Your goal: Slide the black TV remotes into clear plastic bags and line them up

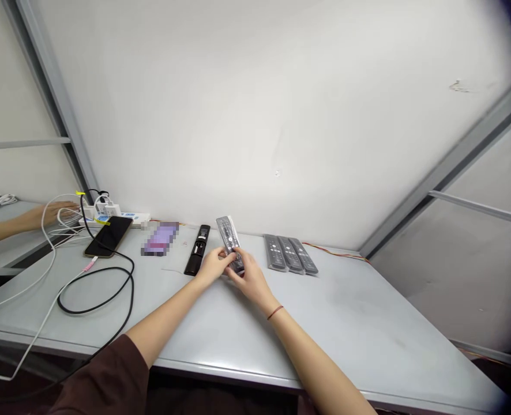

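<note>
Remote point(228, 236) in a clear sleeve stands tilted between both hands near the far edge of the table point(359, 323), its top leaning toward 11 o'clock. The left hand point(211, 266) and right hand point(249, 279) are pressed in on either side of its lower half, pinching it, with the right hand's fingers point(240, 258) curled over its face. Whether its lower end touches the table, I cannot tell.

Just beside the left hand at 9 o'clock lies a black remote point(197, 249), apart from the grip. At 3 o'clock, three sleeved remotes point(290, 255) lie side by side, touching one another. Farther out at 9 o'clock are a pixelated screen point(160, 238) and a black phone point(108, 236), with a power strip point(117, 218) against the wall at 10 o'clock. A white cable point(50, 271) and a looped black cable point(95, 305) trail across the table's left end. A thin orange wire point(335, 252) runs along the wall at 2 o'clock. A red cord bracelet point(275, 312) circles the right wrist, and a brown sleeve point(108, 374) covers the left arm.
</note>
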The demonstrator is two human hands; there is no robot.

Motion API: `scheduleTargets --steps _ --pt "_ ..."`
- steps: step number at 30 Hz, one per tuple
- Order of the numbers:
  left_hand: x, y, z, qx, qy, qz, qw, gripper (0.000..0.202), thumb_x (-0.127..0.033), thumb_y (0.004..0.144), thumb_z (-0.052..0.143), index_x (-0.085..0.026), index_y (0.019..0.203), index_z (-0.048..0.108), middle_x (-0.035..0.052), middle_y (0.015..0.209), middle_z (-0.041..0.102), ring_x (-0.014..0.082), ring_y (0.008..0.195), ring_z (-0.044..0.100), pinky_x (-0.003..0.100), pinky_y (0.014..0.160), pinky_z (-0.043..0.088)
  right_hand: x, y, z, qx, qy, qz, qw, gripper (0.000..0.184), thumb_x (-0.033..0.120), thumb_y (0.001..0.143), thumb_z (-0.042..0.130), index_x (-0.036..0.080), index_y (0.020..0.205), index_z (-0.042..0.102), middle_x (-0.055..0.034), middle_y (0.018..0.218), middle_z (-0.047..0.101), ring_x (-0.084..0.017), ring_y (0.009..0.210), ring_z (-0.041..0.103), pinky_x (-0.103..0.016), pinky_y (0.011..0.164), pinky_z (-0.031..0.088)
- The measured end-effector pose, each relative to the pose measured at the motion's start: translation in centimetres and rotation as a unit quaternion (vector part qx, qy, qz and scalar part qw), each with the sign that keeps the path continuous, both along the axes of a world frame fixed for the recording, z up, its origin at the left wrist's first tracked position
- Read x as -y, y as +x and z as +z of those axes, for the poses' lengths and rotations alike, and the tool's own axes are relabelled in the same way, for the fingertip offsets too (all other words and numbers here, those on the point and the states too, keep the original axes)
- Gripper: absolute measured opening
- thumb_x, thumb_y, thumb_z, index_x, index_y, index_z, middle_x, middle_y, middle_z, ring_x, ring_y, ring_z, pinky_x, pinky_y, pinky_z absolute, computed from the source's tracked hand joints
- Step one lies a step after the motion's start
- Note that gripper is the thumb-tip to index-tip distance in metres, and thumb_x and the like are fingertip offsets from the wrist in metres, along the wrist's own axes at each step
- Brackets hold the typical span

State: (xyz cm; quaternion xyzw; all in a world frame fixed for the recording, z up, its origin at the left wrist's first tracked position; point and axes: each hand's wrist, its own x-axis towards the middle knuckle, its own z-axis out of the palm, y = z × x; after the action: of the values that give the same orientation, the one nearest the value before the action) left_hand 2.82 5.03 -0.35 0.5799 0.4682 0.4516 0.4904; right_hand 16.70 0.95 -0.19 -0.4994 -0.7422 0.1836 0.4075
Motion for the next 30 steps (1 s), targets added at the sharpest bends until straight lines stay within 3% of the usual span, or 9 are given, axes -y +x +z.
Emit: scheduleTargets --steps 4,8,12,15,18,20,24,30 --pt "0.5 0.9 -0.2 0.065 0.001 -0.029 0.997 0.031 -0.038 0.075 0.066 -0.012 0.093 0.062 0.0074 0.084 0.066 0.0163 0.074 0.064 0.027 0.068 0.052 -0.4 0.1 -0.1 0.018 0.033 -0.008 0.999 0.041 0.027 0.084 0.049 0.021 0.125 0.045 -0.0115 0.112 0.055 -0.023 0.099 0.056 -0.039 0.086 0.046" --pt "1.0 2.1 -0.1 0.094 -0.021 -0.078 0.992 0.047 -0.035 0.081 0.061 -0.011 0.121 0.052 0.0121 0.101 0.065 0.0175 0.084 0.064 0.029 0.074 0.052 -1.5 2.4 1.8 -0.01 0.006 -0.038 0.999 0.035 0.028 0.082 0.048 0.017 0.116 0.048 -0.0092 0.104 0.058 -0.021 0.093 0.056 -0.037 0.082 0.045" --pt "1.7 2.9 -0.1 -0.008 0.015 -0.099 0.995 0.038 -0.036 0.085 0.052 -0.014 0.116 0.057 0.0107 0.103 0.066 0.0183 0.089 0.063 0.032 0.081 0.05 -1.2 8.4 4.7 0.017 -0.104 -0.027 0.994 0.033 0.033 0.079 0.05 0.023 0.111 0.053 0.0001 0.082 0.057 -0.015 0.068 0.052 -0.029 0.066 0.045" --pt "2.3 2.9 -0.2 -0.082 0.053 -0.119 0.988 0.03 -0.034 0.085 0.049 -0.016 0.104 0.064 0.0085 0.103 0.068 0.0183 0.093 0.063 0.032 0.087 0.048 -0.5 14.1 5.6 -0.03 -0.174 -0.074 0.982 0.035 0.04 0.079 0.051 0.025 0.111 0.053 0.0032 0.07 0.05 -0.014 0.061 0.049 -0.027 0.06 0.044" --pt "2.7 2.6 -0.2 -0.106 0.074 -0.132 0.983 0.028 -0.03 0.084 0.049 -0.016 0.101 0.066 0.0082 0.104 0.068 0.0183 0.095 0.062 0.031 0.089 0.047 -0.2 18.6 4.9 -0.023 -0.122 -0.254 0.959 0.039 0.039 0.078 0.05 0.021 0.112 0.051 0.0017 0.07 0.05 -0.016 0.062 0.049 -0.029 0.062 0.042" --pt "2.8 2.4 -0.3 -0.109 0.08 -0.139 0.981 0.028 -0.031 0.083 0.048 -0.016 0.1 0.066 0.0079 0.104 0.068 0.0187 0.096 0.062 0.031 0.09 0.046 -0.3 20.4 3.8 0.008 -0.096 -0.334 0.938 0.039 0.032 0.076 0.05 0.019 0.112 0.051 -0.0041 0.081 0.055 -0.018 0.07 0.051 -0.031 0.067 0.041" --pt "2.9 2.2 -0.5 -0.113 0.079 -0.14 0.981 0.027 -0.031 0.083 0.049 -0.018 0.097 0.067 0.0065 0.102 0.069 0.0192 0.095 0.063 0.031 0.088 0.047 -1.4 21.4 1.6 0.037 -0.112 -0.368 0.922 0.039 0.023 0.076 0.048 0.014 0.113 0.053 -0.0109 0.086 0.059 -0.021 0.076 0.052 -0.033 0.071 0.038" --pt "3.1 2.4 -0.6 -0.145 0.111 -0.14 0.973 0.025 -0.03 0.083 0.047 -0.019 0.092 0.068 0.0048 0.095 0.069 0.0186 0.089 0.063 0.03 0.084 0.047 -3.2 20.6 -0.3 0.079 -0.125 -0.385 0.911 0.034 0.025 0.077 0.05 0.014 0.108 0.058 -0.0088 0.081 0.059 -0.022 0.078 0.054 -0.032 0.074 0.038"
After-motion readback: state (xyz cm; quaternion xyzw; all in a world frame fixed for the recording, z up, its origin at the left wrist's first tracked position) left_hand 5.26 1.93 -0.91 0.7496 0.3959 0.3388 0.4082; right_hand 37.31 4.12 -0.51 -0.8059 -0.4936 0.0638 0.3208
